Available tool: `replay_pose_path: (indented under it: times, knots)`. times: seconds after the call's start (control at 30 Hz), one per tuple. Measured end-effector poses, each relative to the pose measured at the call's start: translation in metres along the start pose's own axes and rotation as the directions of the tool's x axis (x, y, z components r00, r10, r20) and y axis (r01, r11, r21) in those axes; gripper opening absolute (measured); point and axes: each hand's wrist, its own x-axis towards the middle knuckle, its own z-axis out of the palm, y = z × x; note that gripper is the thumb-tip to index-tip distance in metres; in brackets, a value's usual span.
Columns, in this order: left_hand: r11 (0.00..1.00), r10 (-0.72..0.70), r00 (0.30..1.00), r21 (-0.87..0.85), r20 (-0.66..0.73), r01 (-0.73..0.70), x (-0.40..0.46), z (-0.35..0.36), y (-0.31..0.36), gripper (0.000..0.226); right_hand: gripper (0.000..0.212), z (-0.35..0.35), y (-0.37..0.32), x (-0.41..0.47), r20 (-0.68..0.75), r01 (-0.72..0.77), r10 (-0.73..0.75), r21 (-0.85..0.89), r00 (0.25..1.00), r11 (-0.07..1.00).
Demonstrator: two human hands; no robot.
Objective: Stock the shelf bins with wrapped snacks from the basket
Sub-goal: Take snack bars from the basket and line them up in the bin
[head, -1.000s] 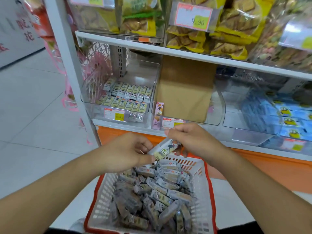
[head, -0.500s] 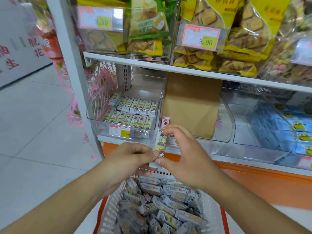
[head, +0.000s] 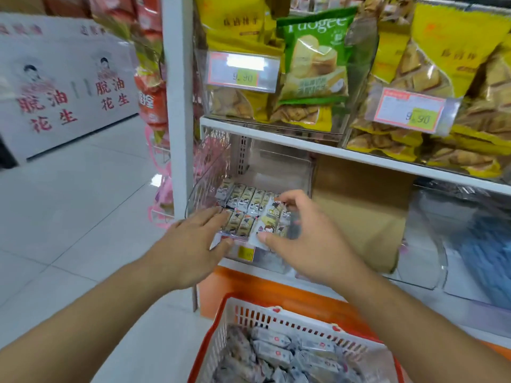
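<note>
A clear plastic shelf bin point(head: 282, 167) on the lower shelf holds rows of small wrapped snacks point(head: 243, 200). My right hand point(head: 301, 239) pinches one wrapped snack point(head: 268, 219) between thumb and fingers, lengthwise over the bin's front rows. My left hand point(head: 193, 244) reaches to the bin's front left with straight fingers, its fingertips over the snacks there and its thumb at the bin's front lip. Below, a white basket with a red rim point(head: 249, 313) holds several more wrapped snacks point(head: 276, 352).
A brown cardboard panel point(head: 359, 205) stands right of the bin, then a clear bin with blue packs point(head: 486, 250). The upper shelf point(head: 276, 134) carries yellow and green snack bags and price tags. The white shelf post point(head: 177, 106) stands left, with tiled floor beyond.
Both hands rose from the basket to the shelf bin, the right carrying one snack. My left hand let go of the snack and spread its fingers. The view tilted up toward the shelf.
</note>
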Motion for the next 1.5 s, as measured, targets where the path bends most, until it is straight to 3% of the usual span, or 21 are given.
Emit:
replay_pose_path:
  times: [0.17, 0.3, 0.37, 0.5, 0.67, 0.8, 0.97, 1.07, 1.33, 1.43, 1.5]
  knots:
    - [0.993, -0.022, 0.977, 0.117, 0.213, -0.003, 0.013, 0.007, -0.041, 0.111, 0.075, 0.048, 0.007, 0.113, 0.101, -0.054, 0.067, -0.129, 0.993, 0.990]
    - [0.996, -0.059, 0.967, 0.083, 0.247, 0.040, 0.020, 0.010, -0.038, 0.085, 0.069, 0.084, 0.032, 0.179, 0.113, -0.106, 0.123, -0.149, 0.986, 0.983]
    - [0.995, -0.065, 0.964, 0.084, 0.258, 0.045, 0.022, 0.011, -0.038, 0.077, 0.079, 0.097, 0.040, 0.200, 0.126, -0.120, 0.142, -0.165, 0.982, 0.979]
    - [0.997, -0.056, 0.964, 0.067, 0.261, 0.039, 0.020, 0.012, -0.038, 0.081, 0.099, 0.119, 0.053, 0.224, 0.132, -0.144, 0.163, -0.146, 0.978, 0.979]
    - [0.997, -0.059, 0.964, 0.055, 0.258, 0.046, 0.021, 0.013, -0.035, 0.078, 0.077, 0.129, 0.059, 0.233, 0.137, -0.134, 0.152, -0.134, 0.979, 0.982]
    - [0.998, -0.049, 0.968, 0.040, 0.247, 0.040, 0.021, 0.015, -0.036, 0.076, 0.084, 0.123, 0.056, 0.229, 0.154, -0.119, 0.147, -0.178, 0.977, 0.977]
    - [0.999, -0.038, 0.974, 0.032, 0.224, 0.032, 0.020, 0.015, -0.033, 0.075, 0.059, 0.096, 0.035, 0.195, 0.091, -0.079, 0.100, -0.213, 0.991, 0.974]
    - [1.000, -0.008, 0.980, 0.018, 0.201, 0.005, 0.014, 0.010, -0.018, 0.073, 0.055, 0.069, 0.017, 0.154, 0.067, -0.020, 0.035, -0.204, 0.997, 0.979]
    - [0.972, 0.218, 0.971, -0.117, 0.097, -0.206, -0.032, 0.012, 0.043, 0.066, 0.019, 0.005, 0.016, -0.003, -0.012, 0.094, -0.094, -0.003, 0.995, 0.996]
    - [0.966, 0.218, 0.962, -0.179, 0.166, -0.188, -0.047, 0.035, 0.063, 0.065, 0.014, 0.005, 0.040, -0.060, -0.003, 0.064, -0.064, 0.060, 0.998, 0.996]
    - [0.969, 0.213, 0.944, -0.175, 0.251, -0.172, -0.056, 0.061, 0.069, 0.064, 0.013, 0.014, 0.066, -0.093, 0.076, -0.009, 0.005, 0.040, 0.997, 0.999]
